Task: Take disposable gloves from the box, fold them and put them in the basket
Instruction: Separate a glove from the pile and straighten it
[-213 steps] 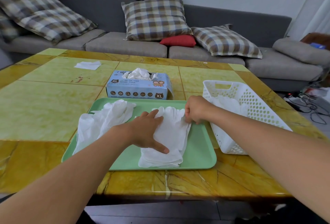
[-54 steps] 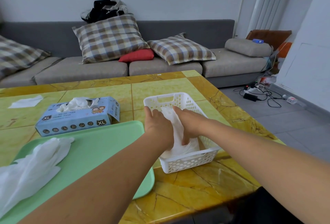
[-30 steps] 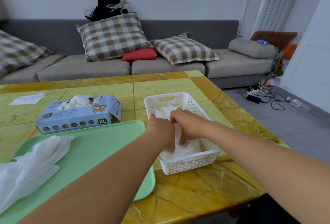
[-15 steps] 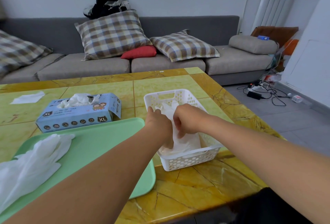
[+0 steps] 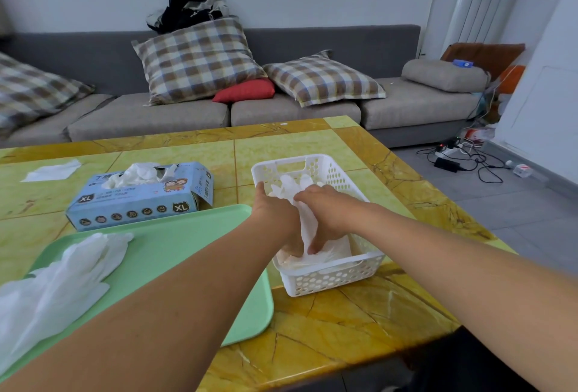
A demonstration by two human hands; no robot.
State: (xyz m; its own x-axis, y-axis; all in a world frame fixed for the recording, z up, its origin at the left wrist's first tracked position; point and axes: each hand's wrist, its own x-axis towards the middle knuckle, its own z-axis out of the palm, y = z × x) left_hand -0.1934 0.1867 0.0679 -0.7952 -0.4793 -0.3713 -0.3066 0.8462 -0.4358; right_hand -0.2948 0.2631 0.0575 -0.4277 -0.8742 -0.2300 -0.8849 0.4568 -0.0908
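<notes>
The white perforated basket stands on the table right of the green tray. Both my hands are down inside it, on the folded white gloves that lie there. My right hand points its fingers straight down and presses the gloves. My left hand reaches in beside it with its back to the camera, so its fingers are hidden. The blue glove box, with a glove sticking out of its top, sits behind the tray. More loose gloves lie on the tray's left side.
A white paper sheet lies at the far left of the yellow tiled table. Its right edge runs just beyond the basket. A grey sofa with checked cushions stands behind, and cables lie on the floor at right.
The folded gloves went from the tray into the basket with both hands. Over the last second my hands stayed in the basket, and my right fingers have stretched further down onto the gloves.
</notes>
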